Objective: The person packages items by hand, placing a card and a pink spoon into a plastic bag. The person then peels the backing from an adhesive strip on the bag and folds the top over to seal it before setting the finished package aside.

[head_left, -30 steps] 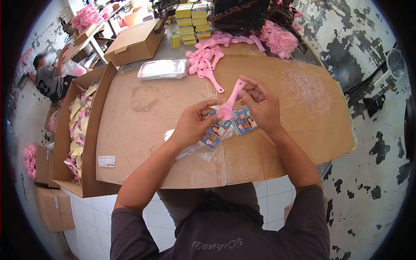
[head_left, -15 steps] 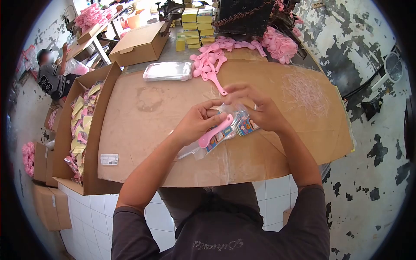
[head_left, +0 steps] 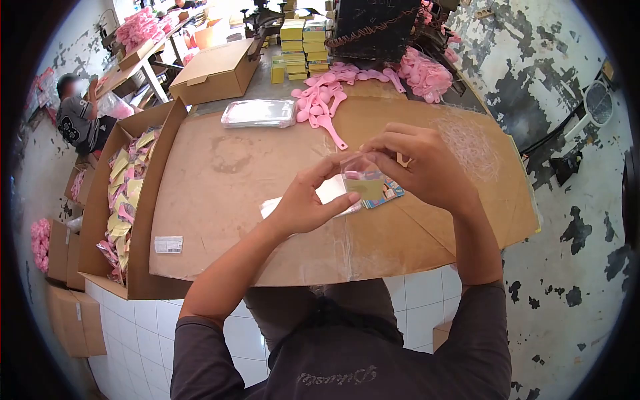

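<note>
My left hand point(head_left: 308, 203) grips the lower left side of a clear plastic bag point(head_left: 361, 164), thumb in front. Inside the bag I see a yellowish card point(head_left: 366, 189) and a bit of something pink behind the film. My right hand point(head_left: 421, 167) is closed at the bag's upper edge, fingertips pinched together. Under the hands lie printed cards point(head_left: 393, 193) with blue pictures and some flat clear bags point(head_left: 270, 207). Beyond them, pink measuring spoons point(head_left: 327, 123) lie heaped on the cardboard.
A stack of clear bags point(head_left: 259, 113) lies at the back of the cardboard-covered table point(head_left: 207, 227). An open carton point(head_left: 175, 127) of packed pieces stands at left. Thin plastic strips point(head_left: 467, 143) lie at right. Yellow card stacks point(head_left: 293, 50) stand behind. A person point(head_left: 80, 120) sits far left.
The bag has been turned, so its yellowish card side now faces me in place of the pink spoon and blue print. My right hand has closed on its upper edge.
</note>
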{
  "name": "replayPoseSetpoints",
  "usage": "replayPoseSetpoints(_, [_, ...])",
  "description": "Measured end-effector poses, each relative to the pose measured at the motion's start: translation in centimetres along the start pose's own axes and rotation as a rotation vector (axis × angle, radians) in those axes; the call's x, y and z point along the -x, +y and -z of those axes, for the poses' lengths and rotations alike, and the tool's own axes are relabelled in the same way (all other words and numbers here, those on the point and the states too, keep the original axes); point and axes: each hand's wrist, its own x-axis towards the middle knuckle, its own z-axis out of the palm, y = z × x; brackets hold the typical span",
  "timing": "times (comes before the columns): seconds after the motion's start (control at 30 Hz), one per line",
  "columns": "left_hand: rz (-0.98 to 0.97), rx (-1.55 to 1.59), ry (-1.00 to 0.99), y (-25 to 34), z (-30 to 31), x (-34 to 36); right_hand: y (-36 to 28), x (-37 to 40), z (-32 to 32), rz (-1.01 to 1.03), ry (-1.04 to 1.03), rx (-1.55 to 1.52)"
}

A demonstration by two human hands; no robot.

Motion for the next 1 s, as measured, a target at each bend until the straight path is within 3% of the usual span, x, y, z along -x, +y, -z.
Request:
replayPoseSetpoints(0.13, [0.145,0.078,0.024,0.3,0.0,0.1,-0.4,0.0,-0.6,-0.009,-0.013,-0.075])
replayPoseSetpoints(0.23, [0.149,0.284,0.123,-0.1,-0.4,-0.2,-0.1,0.3,-1.4,-0.014,0.030,-0.081])
replayPoseSetpoints(0.4, [0.231,0.290,0.126,-0.5,0.0,-0.2,0.0,0.3,-1.8,-0.055,0.038,-0.146])
replayPoseSetpoints(0.63, [0.269,0.330,0.176,-0.9,-0.3,-0.2,0.6,0.3,-3.2,0.016,0.187,0.032])
replayPoseSetpoints(0.7, [0.284,0.240,0.174,-0.2,-0.2,-0.2,0.8,0.3,-3.9,0.147,0.307,0.210])
replayPoseSetpoints(0.83, [0.269,-0.020,0.201,-0.7,-0.3,0.2,-0.4,0.3,-4.4,0.272,0.213,0.399])
replayPoseSetpoints(1.0, [0.095,-0.365,0.187,-0.6,-0.5,0.5,0.4,0.3,-5.3,0.354,0.175,0.535])
